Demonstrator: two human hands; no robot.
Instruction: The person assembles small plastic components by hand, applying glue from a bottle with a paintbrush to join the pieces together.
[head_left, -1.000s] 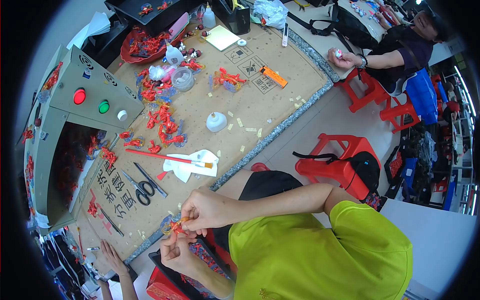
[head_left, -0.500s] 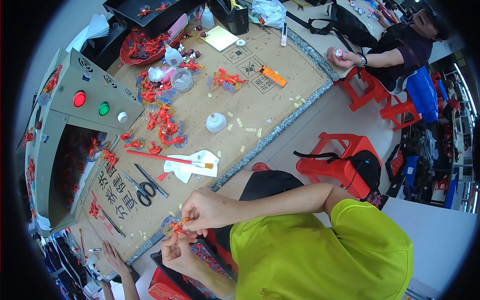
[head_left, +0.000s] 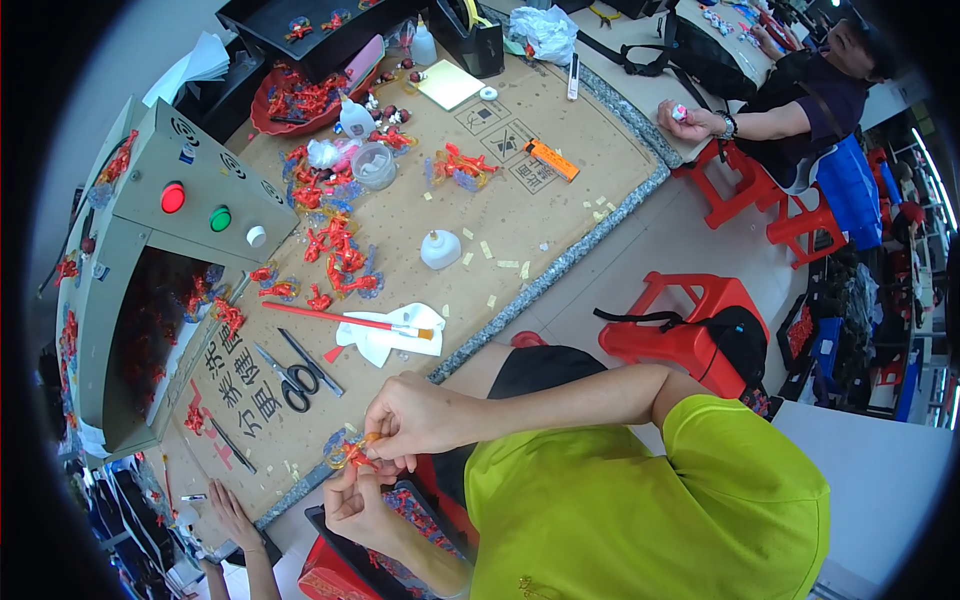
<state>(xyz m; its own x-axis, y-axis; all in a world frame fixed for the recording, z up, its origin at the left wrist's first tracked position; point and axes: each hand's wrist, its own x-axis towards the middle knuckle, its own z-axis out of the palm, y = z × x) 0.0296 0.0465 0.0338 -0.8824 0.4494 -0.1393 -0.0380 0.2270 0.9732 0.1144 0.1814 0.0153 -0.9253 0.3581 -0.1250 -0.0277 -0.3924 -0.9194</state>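
Note:
Just off the table's near edge, a small red figurine with clear bluish and yellow parts [head_left: 350, 453] is held between both hands. My right hand [head_left: 420, 420] pinches its upper side with fingers closed. From below, my left hand [head_left: 358, 505] grips it with thumb and fingertips. The fingers cover part of the figurine. Beneath the hands sits a black tray [head_left: 318, 518] of small red and blue pieces. On the table nearby lie black-handled scissors [head_left: 298, 385], a dark slim tool [head_left: 312, 362] and a red-handled brush [head_left: 345, 317] on a white cloth [head_left: 385, 345].
A grey machine [head_left: 135, 215] with red and green buttons stands left. Several red figurines [head_left: 340, 250], a white bottle [head_left: 440, 249] and an orange cutter [head_left: 552, 160] lie on the table. Another person's hand [head_left: 235, 515] rests lower left; another person [head_left: 800, 110] sits upper right. Red stools [head_left: 690, 320] stand right.
The view has shifted slightly, so the table and its things appear a little to the right. Both hands keep hold of the figurine with almost no visible movement.

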